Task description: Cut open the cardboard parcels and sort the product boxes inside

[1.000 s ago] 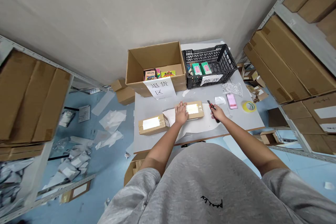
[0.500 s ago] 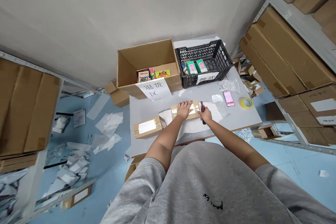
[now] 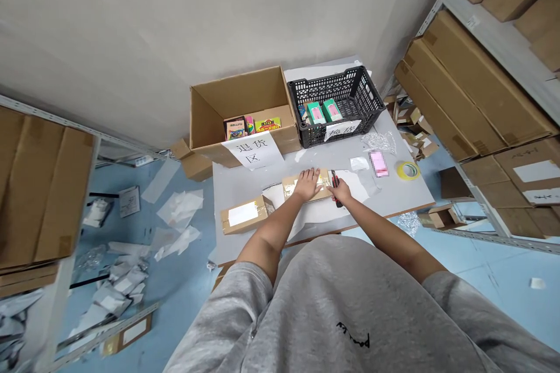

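A small taped cardboard box [image 3: 289, 186] lies on white sheeting [image 3: 353, 185] near the table's front edge. My left hand [image 3: 307, 185] rests on its top with the fingers spread, covering part of a pale label. At the box's right end, my right hand [image 3: 340, 192] is closed around a red and black utility knife [image 3: 335, 181], which stands roughly upright in the view. I cannot make out whether its blade touches the box. To the left sits another cardboard box [image 3: 245, 215] with a white label.
Behind are an open carton [image 3: 245, 152] holding colourful packs and a black plastic crate [image 3: 311, 139] with green boxes. A phone [image 3: 378, 164], yellow tape roll [image 3: 408, 171] and bubble wrap [image 3: 380, 141] lie to the right. Shelves of cartons [image 3: 476, 87] flank the table; papers [image 3: 180, 208] litter the floor.
The whole view has shifted slightly, so things appear a little further left. Both hands keep nearly the same places on and beside the box.
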`<state>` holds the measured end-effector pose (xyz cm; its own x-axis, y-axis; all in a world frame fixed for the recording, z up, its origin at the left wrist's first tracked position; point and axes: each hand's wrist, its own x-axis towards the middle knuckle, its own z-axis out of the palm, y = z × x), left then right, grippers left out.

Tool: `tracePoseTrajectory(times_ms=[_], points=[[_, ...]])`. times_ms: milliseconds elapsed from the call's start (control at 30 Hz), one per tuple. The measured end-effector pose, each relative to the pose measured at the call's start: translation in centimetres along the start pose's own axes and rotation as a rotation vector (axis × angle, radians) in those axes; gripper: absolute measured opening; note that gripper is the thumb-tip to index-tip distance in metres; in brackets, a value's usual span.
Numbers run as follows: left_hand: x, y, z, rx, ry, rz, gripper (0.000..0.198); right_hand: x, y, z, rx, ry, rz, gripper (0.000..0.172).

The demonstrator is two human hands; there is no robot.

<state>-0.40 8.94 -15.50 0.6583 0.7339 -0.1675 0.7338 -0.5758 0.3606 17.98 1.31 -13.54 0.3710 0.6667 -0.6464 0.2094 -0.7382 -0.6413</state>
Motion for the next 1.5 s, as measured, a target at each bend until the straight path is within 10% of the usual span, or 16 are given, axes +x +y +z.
tracePoseTrajectory(times_ms=[333,1500], points=[[1.1,0.6,0.2,0.017,-0.019,-0.067,0.071,-2.1,1.4,-1.0,0.117,-0.173,-0.020,0.011],[1.1,0.3,0.2,-0.024,0.015,-0.081,0.072,-1.9,2.1,-3.4,-0.004,-0.255,-0.012,0.013]])
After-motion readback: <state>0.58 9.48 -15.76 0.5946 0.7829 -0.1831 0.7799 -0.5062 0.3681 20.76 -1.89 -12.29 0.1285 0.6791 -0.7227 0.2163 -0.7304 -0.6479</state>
